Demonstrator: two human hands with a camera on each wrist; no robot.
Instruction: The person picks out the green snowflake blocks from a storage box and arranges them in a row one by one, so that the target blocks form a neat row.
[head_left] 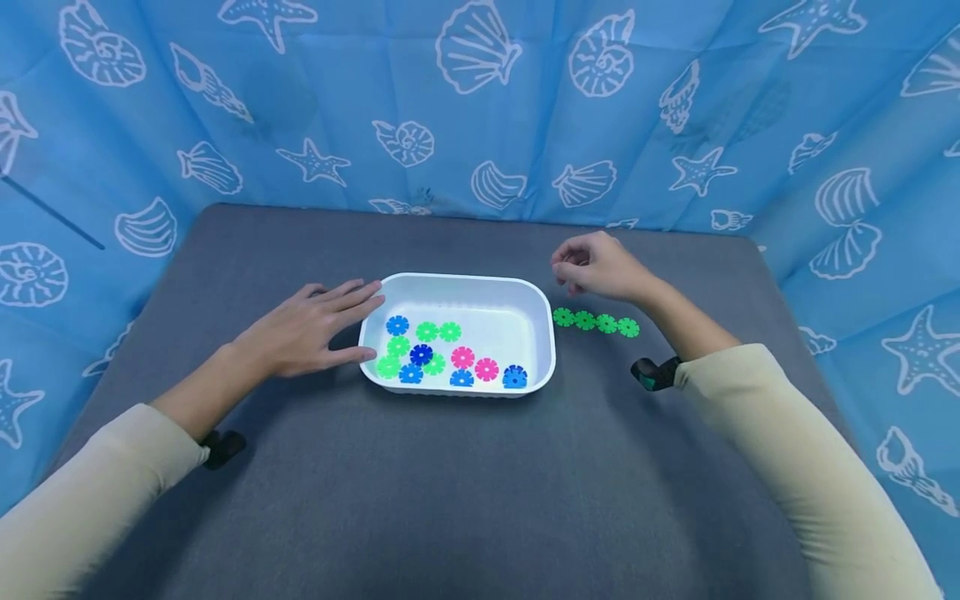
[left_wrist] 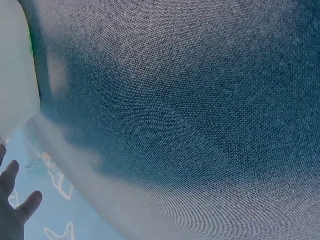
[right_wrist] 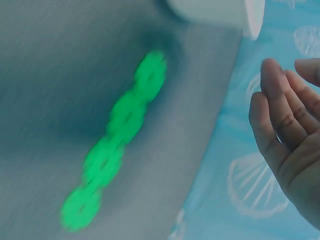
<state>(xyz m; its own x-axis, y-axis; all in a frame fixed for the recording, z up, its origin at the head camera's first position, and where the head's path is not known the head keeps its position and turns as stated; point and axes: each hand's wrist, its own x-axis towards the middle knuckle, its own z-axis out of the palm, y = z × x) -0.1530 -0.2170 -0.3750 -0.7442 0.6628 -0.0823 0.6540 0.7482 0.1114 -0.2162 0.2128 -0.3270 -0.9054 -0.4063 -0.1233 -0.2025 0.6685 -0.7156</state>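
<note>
A white plastic tray (head_left: 480,292) stands on the table. My left hand (head_left: 318,329) is at its left end, fingers spread and fairly straight, the fingertips at the rim. Inside lie notched plastic discs: green ones (head_left: 427,332), pink ones (head_left: 486,369) and blue ones (head_left: 397,325). Right of the tray, several green discs joined in a row form a chain (head_left: 596,322), also in the right wrist view (right_wrist: 126,117). Above and behind that chain hovers my right hand (head_left: 600,267), its fingers loosely bent. I see nothing held in it.
The grey table (head_left: 480,500) ends at a blue curtain (head_left: 360,83) printed with white shells and starfish. Dark wrist cameras sit on both wrists, at the left (head_left: 223,448) and right (head_left: 655,374) sleeve cuffs.
</note>
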